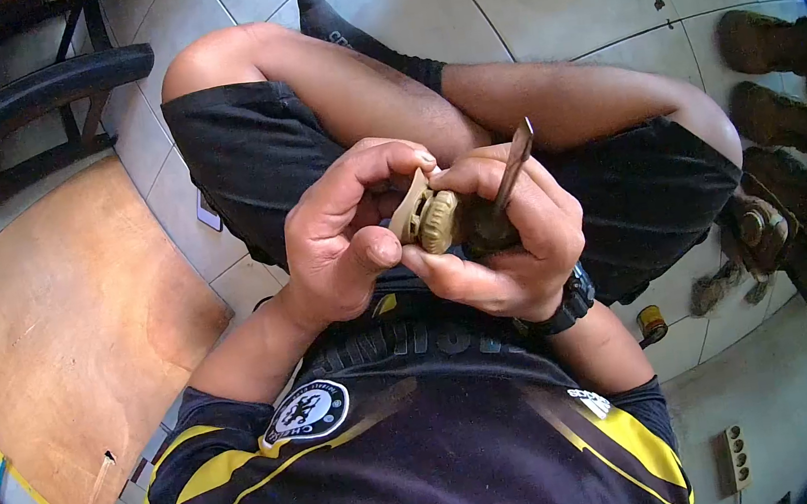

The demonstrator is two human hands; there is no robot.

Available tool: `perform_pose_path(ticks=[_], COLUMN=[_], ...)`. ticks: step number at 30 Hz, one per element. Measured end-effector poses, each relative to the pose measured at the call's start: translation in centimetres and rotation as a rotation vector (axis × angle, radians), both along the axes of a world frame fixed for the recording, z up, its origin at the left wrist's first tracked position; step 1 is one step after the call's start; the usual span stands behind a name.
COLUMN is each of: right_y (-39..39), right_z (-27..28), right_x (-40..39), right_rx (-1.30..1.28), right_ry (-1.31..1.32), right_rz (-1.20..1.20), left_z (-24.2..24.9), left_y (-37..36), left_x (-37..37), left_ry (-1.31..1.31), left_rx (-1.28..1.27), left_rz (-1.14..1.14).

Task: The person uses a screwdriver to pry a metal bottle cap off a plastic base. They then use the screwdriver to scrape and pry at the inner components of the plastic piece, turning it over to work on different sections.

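Note:
Between my two hands, above my crossed legs, is a small tan carved piece (pixel 437 223) with a ridged, rounded part and a thin flared edge. My left hand (pixel 340 229) grips its flared edge with curled fingers, the thumb close by the ridged part. My right hand (pixel 516 223) pinches the piece from the other side with thumb and forefinger. A narrow flat metal blade (pixel 515 166), like a chisel's, sticks up from between the fingers of that same hand. Its handle is mostly hidden in the dark hollow of the palm.
On the tiled floor at left lies a wooden board (pixel 72 343), with a black chair-like frame (pixel 55 83) beyond it. Several brown rough pieces (pixel 778 105) line the right side. A small tin (pixel 652 324) and a power strip (pixel 738 458) are lower right; a phone (pixel 207 214) lies by my knee.

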State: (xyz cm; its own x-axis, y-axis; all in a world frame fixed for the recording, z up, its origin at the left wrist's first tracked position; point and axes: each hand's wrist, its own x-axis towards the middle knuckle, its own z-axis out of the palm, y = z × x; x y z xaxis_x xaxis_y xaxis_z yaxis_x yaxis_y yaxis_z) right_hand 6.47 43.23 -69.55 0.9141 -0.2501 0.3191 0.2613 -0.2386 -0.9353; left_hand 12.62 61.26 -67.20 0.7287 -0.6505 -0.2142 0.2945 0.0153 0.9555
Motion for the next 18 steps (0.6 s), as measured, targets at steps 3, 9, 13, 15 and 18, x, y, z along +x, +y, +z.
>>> perform_pose_path(ticks=[3,9,13,15,18], right_y=[0.0,-0.1,-0.4,-0.2,0.0], right_z=[-0.1,-0.1,-0.3,-0.1,-0.5], right_x=[-0.2,-0.1,0.1,-0.3,-0.5], right_rx=[-0.019,0.011,0.021,0.024,0.007], right_ry=[-0.02,-0.017,-0.027,0.027,0.028], right_rz=[0.013,0.035,0.04,0.027,0.007], left_z=[-0.1,-0.3,-0.2,-0.3,-0.6], left_y=[-0.1,-0.3,-0.6,-0.7,-1.3], left_x=[-0.2,-0.3,0.3,0.1,-0.4], left_ry=[-0.023,-0.005,-0.079,-0.111,-0.146], left_rx=[0.011,-0.013,-0.012,0.005,0.01], left_rz=[0.007,0.019,-0.043,-0.037,0.019])
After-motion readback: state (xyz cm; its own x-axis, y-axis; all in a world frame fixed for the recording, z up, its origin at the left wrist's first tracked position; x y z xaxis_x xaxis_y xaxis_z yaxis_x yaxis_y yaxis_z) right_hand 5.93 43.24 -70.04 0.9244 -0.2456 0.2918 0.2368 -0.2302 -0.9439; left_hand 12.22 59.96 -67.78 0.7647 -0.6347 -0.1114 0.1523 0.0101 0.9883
